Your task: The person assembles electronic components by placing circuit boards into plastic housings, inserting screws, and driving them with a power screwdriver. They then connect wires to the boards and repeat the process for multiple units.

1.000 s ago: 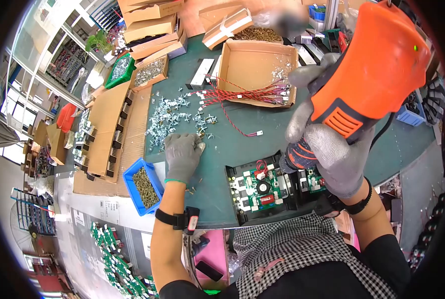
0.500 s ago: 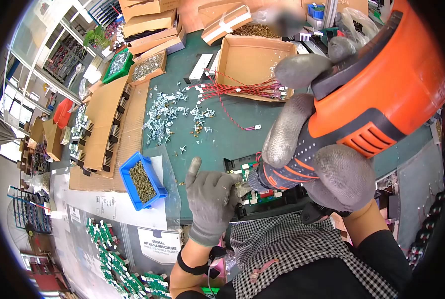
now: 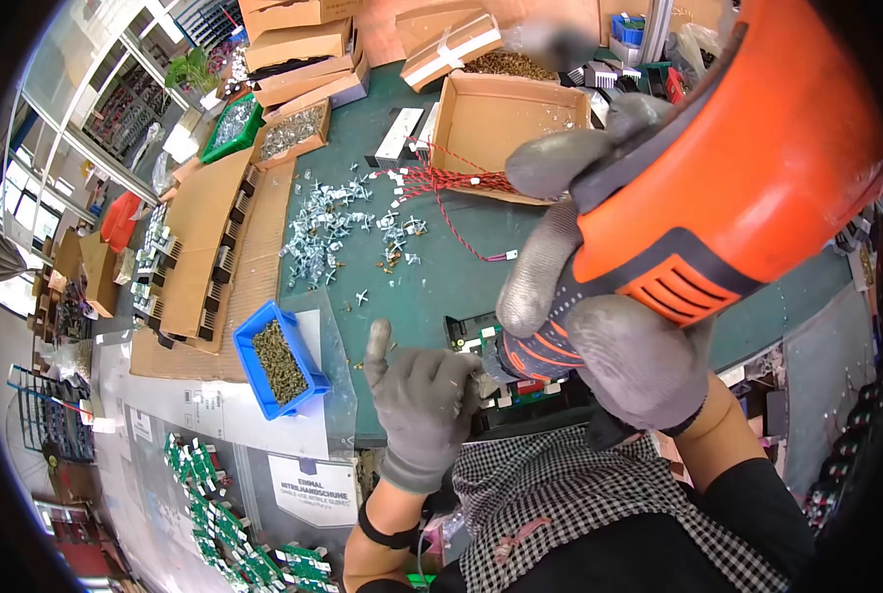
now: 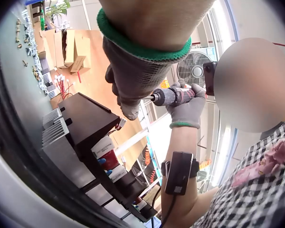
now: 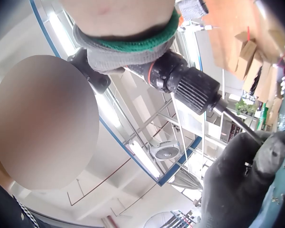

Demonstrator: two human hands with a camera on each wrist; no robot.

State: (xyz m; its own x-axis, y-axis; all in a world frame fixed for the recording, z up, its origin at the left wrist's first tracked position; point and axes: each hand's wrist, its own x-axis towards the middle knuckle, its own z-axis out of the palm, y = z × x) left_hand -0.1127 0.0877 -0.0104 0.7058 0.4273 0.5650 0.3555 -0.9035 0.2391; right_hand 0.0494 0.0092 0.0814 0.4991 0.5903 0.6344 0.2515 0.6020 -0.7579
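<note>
While the right hand (image 3: 639,361) is closed round the body of the orange power driver (image 3: 728,198), the bit (image 5: 238,119) appears pinched near its tip by the left hand (image 3: 421,400), presumably to steady it; whether anything else is held cannot be told. A blue bin (image 3: 304,397) of fasteners (image 3: 278,361) is set near the left hand, likely for easy reach. The driver is held above the bench (image 3: 441,296), where a circuit board (image 3: 473,344) is partly hidden; its long axis is slanted, bit end toward the lower left in the head view.

Open tabletop (image 3: 431,301) centre, drill (image 3: 733,203) blocking right, blue bin (image 3: 304,395) left
</note>
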